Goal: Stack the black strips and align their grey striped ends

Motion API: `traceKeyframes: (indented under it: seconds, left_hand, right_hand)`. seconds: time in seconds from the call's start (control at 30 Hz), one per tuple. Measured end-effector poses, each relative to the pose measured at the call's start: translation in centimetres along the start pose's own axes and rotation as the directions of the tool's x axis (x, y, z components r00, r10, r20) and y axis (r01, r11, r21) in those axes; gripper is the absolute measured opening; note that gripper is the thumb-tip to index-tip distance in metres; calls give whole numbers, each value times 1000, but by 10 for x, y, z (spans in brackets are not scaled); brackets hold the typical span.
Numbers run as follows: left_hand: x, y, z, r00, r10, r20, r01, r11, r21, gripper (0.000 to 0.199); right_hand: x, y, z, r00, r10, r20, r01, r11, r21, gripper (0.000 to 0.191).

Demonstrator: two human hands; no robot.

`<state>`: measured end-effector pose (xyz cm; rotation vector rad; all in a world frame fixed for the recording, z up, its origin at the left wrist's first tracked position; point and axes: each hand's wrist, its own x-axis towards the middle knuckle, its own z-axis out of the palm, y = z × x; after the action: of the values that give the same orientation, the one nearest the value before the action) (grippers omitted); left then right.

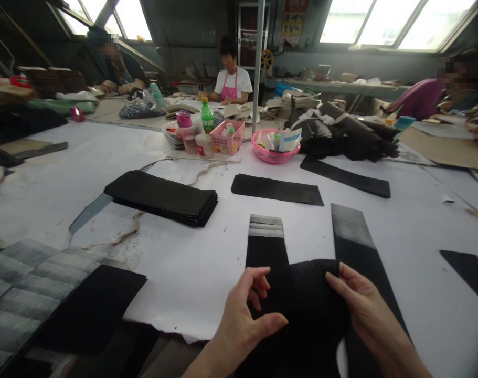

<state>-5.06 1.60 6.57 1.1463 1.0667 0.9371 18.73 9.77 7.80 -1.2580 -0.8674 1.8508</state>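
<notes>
In the head view, the right hand [367, 307] pinches the upper right corner of a black sheet [317, 304], fingers closed against the thumb; the sheet hangs curved at the near side of the worktop [195, 273]. The left hand [239, 320] is beside it, the fingers loosely curled and wide apart from the thumb, gripping nothing; whether they touch the sheet, I cannot tell. The white cover ends nearby in a wavy, torn edge. White room lies between the stack [163, 197], flat with layered ends, and the banded strip [265, 247]. Near the right hand, a long strip [357, 249] has a cloudy grey end.
</notes>
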Motion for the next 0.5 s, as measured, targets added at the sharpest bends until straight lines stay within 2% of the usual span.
traceKeyframes:
  seconds: [0.03, 0.07, 0.1, 0.13, 0.2, 0.23, 0.37, 0.5]
  left_hand:
    - [5, -2, -2, 994, 39, -98, -41, 999, -20, 82]
    - [8, -4, -2, 988, 63, -143, -72, 996, -60, 87]
    - [10, -5, -1, 988, 67, -140, -83, 990, -112, 83]
    - [12, -6, 1, 993, 51, -102, -68, 983, -169, 71]
    - [13, -8, 8, 999, -26, -31, 17, 964, -265, 45]
    - [13, -9, 11, 997, -64, -32, 51, 949, -311, 39]
    - [21, -14, 13, 988, -153, -26, 116, 840, -530, 36]
    - [42, -2, -5, 987, -131, -96, 52, 816, -576, 36]
  right_hand:
    - [0, 4, 9, 1000, 16, 26, -16, 1000, 2, 29]
    - [0, 9, 17, 999, 25, 41, -25, 1000, -1, 28]
    - [1, 13, 23, 999, 25, 44, -25, 1000, -3, 28]
    - [3, 16, 29, 999, 19, 38, -19, 1000, -1, 29]
    - [8, 21, 35, 1000, -2, 4, 2, 1000, 13, 28]
    - [11, 22, 36, 1000, -9, -15, 9, 1000, 16, 27]
    - [31, 24, 35, 998, -27, -51, 22, 996, -90, 27]
    - [51, 13, 38, 984, -162, -80, 147, 975, -164, 27]
